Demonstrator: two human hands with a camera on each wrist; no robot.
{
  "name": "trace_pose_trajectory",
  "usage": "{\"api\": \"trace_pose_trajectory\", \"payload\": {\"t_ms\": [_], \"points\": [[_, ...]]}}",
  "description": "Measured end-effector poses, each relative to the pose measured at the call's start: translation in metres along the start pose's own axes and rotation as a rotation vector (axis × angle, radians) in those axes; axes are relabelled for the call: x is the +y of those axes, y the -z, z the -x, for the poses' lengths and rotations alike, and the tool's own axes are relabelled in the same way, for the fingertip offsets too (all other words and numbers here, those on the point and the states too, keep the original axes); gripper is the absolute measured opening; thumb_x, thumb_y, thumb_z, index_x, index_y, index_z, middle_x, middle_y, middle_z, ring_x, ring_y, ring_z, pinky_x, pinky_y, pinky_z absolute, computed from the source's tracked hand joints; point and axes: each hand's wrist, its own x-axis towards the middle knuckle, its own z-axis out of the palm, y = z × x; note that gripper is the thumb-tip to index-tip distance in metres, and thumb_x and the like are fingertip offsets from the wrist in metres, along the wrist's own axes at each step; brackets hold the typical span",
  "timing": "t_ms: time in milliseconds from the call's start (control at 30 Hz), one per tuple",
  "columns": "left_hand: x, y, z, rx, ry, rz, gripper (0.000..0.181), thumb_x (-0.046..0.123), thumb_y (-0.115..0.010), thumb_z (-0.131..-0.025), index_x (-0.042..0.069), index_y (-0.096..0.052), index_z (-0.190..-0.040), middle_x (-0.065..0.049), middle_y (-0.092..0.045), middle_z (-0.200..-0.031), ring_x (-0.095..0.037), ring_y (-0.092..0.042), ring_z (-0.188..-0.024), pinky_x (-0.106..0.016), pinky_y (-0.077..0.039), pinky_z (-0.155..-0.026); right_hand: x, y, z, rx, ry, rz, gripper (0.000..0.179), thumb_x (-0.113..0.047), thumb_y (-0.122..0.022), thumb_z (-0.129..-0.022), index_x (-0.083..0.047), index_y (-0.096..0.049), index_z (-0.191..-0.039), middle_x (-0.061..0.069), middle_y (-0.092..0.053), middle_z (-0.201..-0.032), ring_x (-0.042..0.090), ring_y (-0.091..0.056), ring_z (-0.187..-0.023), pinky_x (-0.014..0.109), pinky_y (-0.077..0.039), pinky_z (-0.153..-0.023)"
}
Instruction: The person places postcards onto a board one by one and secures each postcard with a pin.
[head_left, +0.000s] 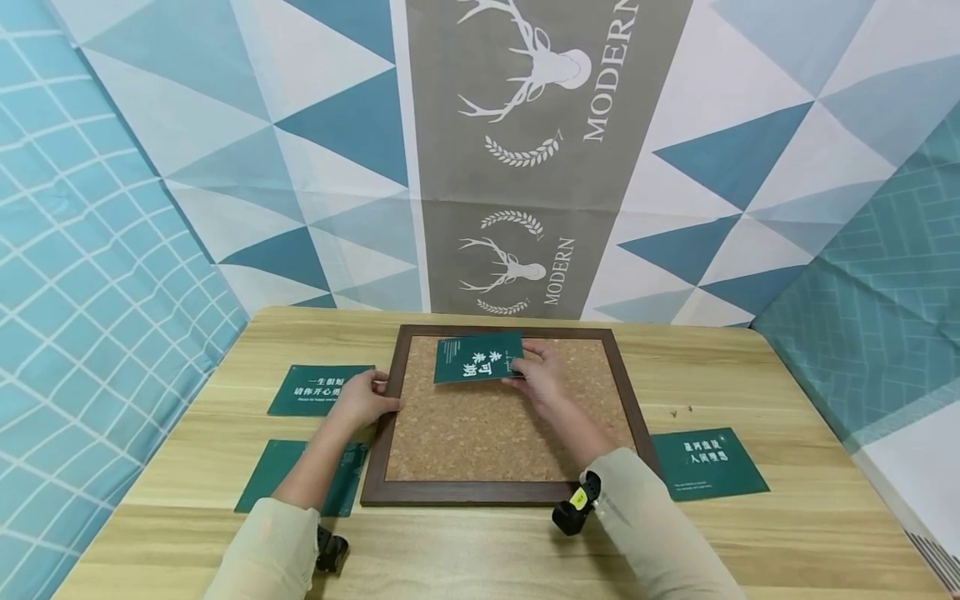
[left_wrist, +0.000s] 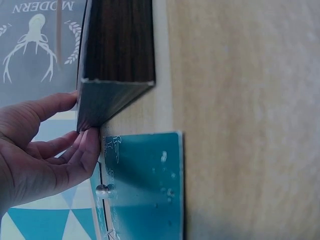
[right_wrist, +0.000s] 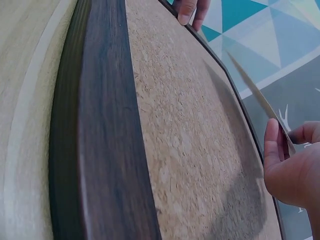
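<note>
Head view puts the green card point(head_left: 468, 354) above the far half of the corkboard point(head_left: 457, 442); you seem to be positioning it, which likely calls for lowering it evenly. It looks thin, with white lettering. Your right hand point(head_left: 546, 382) pinches its edge; your left hand point(head_left: 363, 402) grips the brown frame point(head_left: 377, 462).

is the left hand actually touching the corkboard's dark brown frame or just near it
Touching: the left wrist view shows the left hand with its thumb and fingertips against the dark brown frame, no gap between.
</note>
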Motion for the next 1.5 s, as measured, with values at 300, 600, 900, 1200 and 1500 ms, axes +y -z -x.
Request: {"api": "trace_pose_trajectory", "payload": {"t_ms": [300, 600, 900, 1200, 1500], "points": [[-0.001, 0.001, 0.001, 0.002, 0.001, 0.003, 0.059, 0.016, -0.067, -0.085, -0.005, -0.042, -0.134, -0.025, -0.052, -0.121, -0.036, -0.055, -0.105, -0.044, -0.05, -0.082, 0.007, -0.009, -0.003, -0.013, 0.011, -0.015, 0.047, 0.014, -0.049, -0.081, 0.006, -0.039, -0.126, 0.017, -0.053, -0.101, 0.014, -0.06, -0.07, 0.023, -0.055, -0.058], [-0.002, 0.0, 0.0, -0.005, 0.011, -0.003, 0.06, 0.018, -0.068, -0.085, -0.003, -0.042, -0.135, -0.025, -0.052, -0.124, -0.036, -0.054, -0.108, -0.044, -0.05, -0.083, 0.012, -0.014, -0.004, -0.021, -0.023, 0.014, 0.046, 0.011, -0.051, -0.085, 0.005, -0.037, -0.129, 0.021, -0.048, -0.115, 0.019, -0.062, -0.08, 0.027, -0.057, -0.066], [-0.001, 0.001, 0.002, -0.004, 0.01, -0.003, 0.06, 0.018, -0.068, -0.084, -0.004, -0.042, -0.135, -0.025, -0.052, -0.123, -0.036, -0.054, -0.108, -0.045, -0.05, -0.084, 0.013, -0.011, -0.005, -0.054, -0.065, 0.071, 0.046, 0.005, -0.051, -0.089, 0.007, -0.04, -0.133, 0.022, -0.051, -0.12, 0.015, -0.06, -0.082, 0.021, -0.055, -0.067], [-0.002, 0.0, 0.001, -0.003, 0.002, -0.017, 0.059, 0.018, -0.067, -0.085, -0.003, -0.043, -0.134, -0.025, -0.052, -0.123, -0.037, -0.054, -0.108, -0.046, -0.049, -0.084, 0.014, -0.009, -0.005, -0.08, -0.005, 0.254, 0.05, 0.008, -0.052, -0.087, 0.006, -0.041, -0.135, 0.024, -0.061, -0.108, 0.014, -0.064, -0.075, 0.022, -0.056, -0.068], [-0.003, 0.0, 0.0, -0.004, -0.006, 0.0, 0.058, 0.016, -0.066, -0.086, -0.004, -0.042, -0.135, -0.026, -0.051, -0.125, -0.038, -0.053, -0.11, -0.045, -0.05, -0.084, 0.013, -0.012, -0.004, -0.043, -0.011, 0.367, 0.048, 0.007, -0.055, -0.087, 0.005, -0.045, -0.133, 0.016, -0.062, -0.093, 0.009, -0.06, -0.062, 0.018, -0.054, -0.06]]}}
